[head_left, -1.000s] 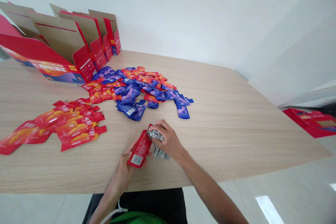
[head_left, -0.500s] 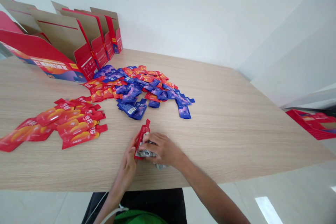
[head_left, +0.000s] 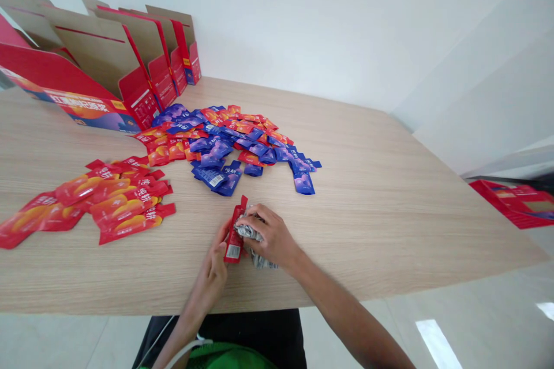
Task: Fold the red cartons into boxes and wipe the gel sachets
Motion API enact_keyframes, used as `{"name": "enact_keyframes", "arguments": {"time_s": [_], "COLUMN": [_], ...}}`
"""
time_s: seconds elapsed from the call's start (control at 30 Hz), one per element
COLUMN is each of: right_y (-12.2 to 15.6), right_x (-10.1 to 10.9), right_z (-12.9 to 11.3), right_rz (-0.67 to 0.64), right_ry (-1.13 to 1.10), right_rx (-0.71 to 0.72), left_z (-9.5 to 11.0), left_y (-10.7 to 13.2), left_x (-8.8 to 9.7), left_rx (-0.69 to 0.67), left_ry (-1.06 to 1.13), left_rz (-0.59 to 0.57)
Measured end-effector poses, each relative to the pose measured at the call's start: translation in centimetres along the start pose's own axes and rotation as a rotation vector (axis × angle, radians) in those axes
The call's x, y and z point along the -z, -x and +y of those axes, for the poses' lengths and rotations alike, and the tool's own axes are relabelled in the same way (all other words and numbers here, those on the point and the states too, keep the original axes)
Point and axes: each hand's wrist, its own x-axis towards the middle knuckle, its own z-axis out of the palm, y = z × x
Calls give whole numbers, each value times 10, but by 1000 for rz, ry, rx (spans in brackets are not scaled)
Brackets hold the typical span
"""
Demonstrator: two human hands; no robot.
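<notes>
My left hand (head_left: 215,265) grips a narrow red sachet (head_left: 235,232) by its lower end, near the table's front edge. My right hand (head_left: 268,236) is closed round a crumpled silvery wad (head_left: 249,232) and presses it against the sachet's right side. A strip of the silvery stuff pokes out below the right hand. Both hands rest low over the wooden table (head_left: 389,196).
A row of red sachets (head_left: 108,202) lies to the left. A mixed heap of blue and red sachets (head_left: 229,141) sits behind the hands. Open red cardboard boxes (head_left: 104,81) stand at the back left. A red box (head_left: 515,199) lies beyond the table's right edge.
The red sachet has been turned from flat and label-up to nearly edge-on. Both hands dipped toward the table, then the right hand rose slightly with the silvery wad.
</notes>
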Motion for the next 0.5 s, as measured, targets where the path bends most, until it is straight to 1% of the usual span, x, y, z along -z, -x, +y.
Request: {"name": "enact_keyframes", "arguments": {"time_s": [0.07, 0.13, 0.17, 0.23, 0.37, 0.43, 0.5], "right_y": [0, 1, 2, 3, 3, 2, 0], "right_x": [0, 1, 1, 2, 3, 4, 6], "right_z": [-1, -4, -4, -6, -5, -3, -2], "right_rz": [-58, -131, -166, -219, -264, -285, -302], "right_ry": [-8, -10, -11, -16, -8, 18, 48], "right_rx": [119, 252, 301, 355, 359, 340, 316], "left_z": [4, 10, 13, 20, 30, 31, 29], "left_y": [-2, -3, -3, -2, 3, 3, 2], "left_x": [-3, -6, -7, -10, -15, -16, -16], "left_rx": [-5, -17, -23, -28, -11, 4, 18], "left_ry": [-2, -4, -13, -47, -92, -70, -18], "left_rz": [26, 28, 18, 4, 53, 73, 68]}}
